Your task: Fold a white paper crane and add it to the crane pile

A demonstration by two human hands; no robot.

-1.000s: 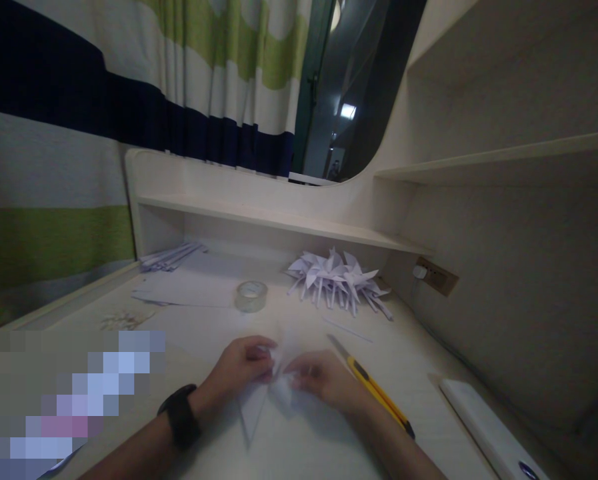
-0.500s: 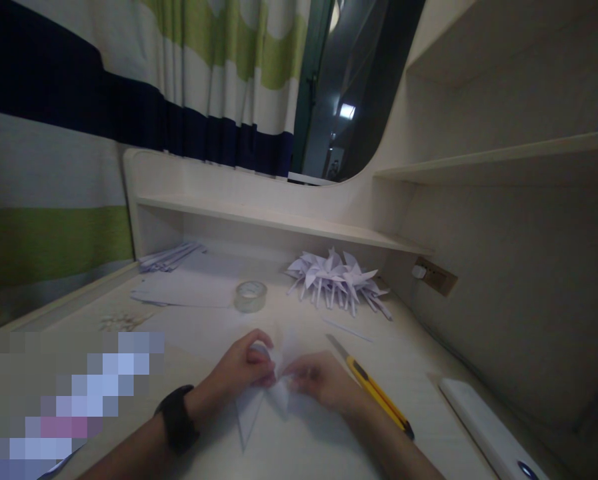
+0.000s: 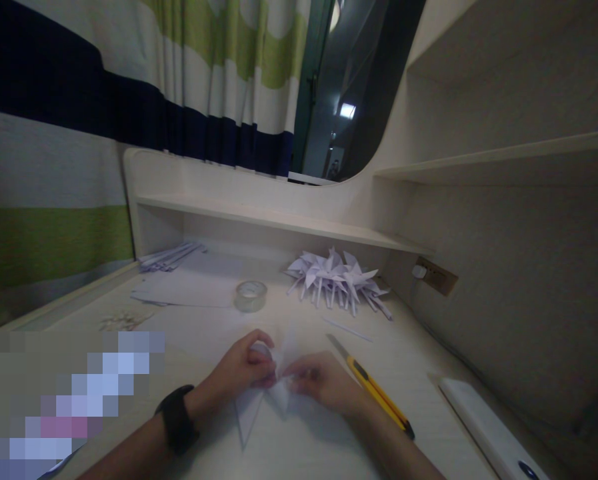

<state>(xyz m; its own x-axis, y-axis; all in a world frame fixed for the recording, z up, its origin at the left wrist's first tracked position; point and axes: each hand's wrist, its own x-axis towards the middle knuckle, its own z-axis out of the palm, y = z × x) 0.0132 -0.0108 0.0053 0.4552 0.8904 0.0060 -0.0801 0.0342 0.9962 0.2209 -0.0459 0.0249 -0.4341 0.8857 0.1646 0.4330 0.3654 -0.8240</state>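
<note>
Evidently, the folded white paper [image 3: 250,415] needs steadying at its middle: the left hand [image 3: 236,363] and right hand [image 3: 326,380] meet there, low over the tabletop [image 3: 329,450], towards its near edge. The left fingers are curled nearly closed, thumb against forefinger, pinching the paper; the right fingers are drawn together on it from the other side, though the exact contact is too blurred to tell. Holding it centrally probably keeps the flaps free, one pointing at the near edge.

Finished-looking paper pinwheels [image 3: 333,270] crowd the far right corner, seemingly set aside there, stems towards the near edge. The cutter [image 3: 379,393] lies slantwise beside the right forearm, blade towards the far edge, presumably for easy reach. Flat sheets [image 3: 193,283] and a bundle of narrow paper pieces [image 3: 171,257] occupy the far left corner, apparently sorted by shape.

As for materials, the paper is matt, crisp and sharply creased, its flaps triangular. The tape roll [image 3: 250,304] is a glossy, clear ring; the cutter has smooth yellow-and-black casing. A thin white strip [image 3: 347,329] lies beyond its blade.
</note>
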